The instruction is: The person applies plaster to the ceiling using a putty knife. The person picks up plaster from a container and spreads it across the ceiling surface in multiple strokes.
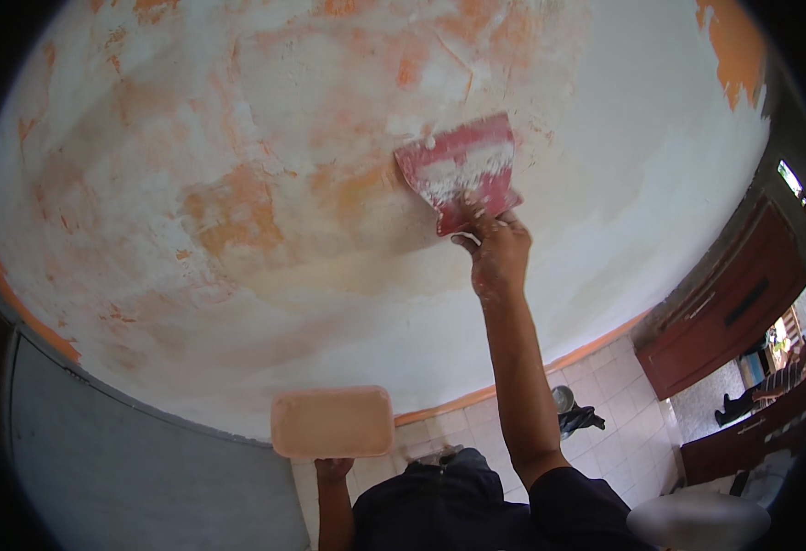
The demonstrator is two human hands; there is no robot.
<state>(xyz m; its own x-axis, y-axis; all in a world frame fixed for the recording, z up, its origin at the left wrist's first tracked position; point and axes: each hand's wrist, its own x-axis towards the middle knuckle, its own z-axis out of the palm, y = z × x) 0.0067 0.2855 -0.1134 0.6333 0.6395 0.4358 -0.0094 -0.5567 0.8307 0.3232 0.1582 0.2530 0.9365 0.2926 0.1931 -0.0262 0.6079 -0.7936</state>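
My right hand (499, 250) is raised to the wall, its fingers closed on the lower edge of a red putty spreader (487, 188). White putty is smeared over the spreader's face, and its wide edge lies against or very close to the wall (329, 266). Patchy white putty covers much of that wall, with orange paint showing through in places. Lower down, my left hand (334, 468) holds up a shallow peach-coloured plastic tub (283, 424) from beneath. Most of the left fingers are hidden by the tub.
A grey panel (127, 441) stands at the lower left. On the tiled floor (619, 395) by the wall are a small bucket (563, 398) and a black bag (581, 421). At the right is a red-brown door (724, 294); a person in stripes (784, 381) is beyond the doorway.
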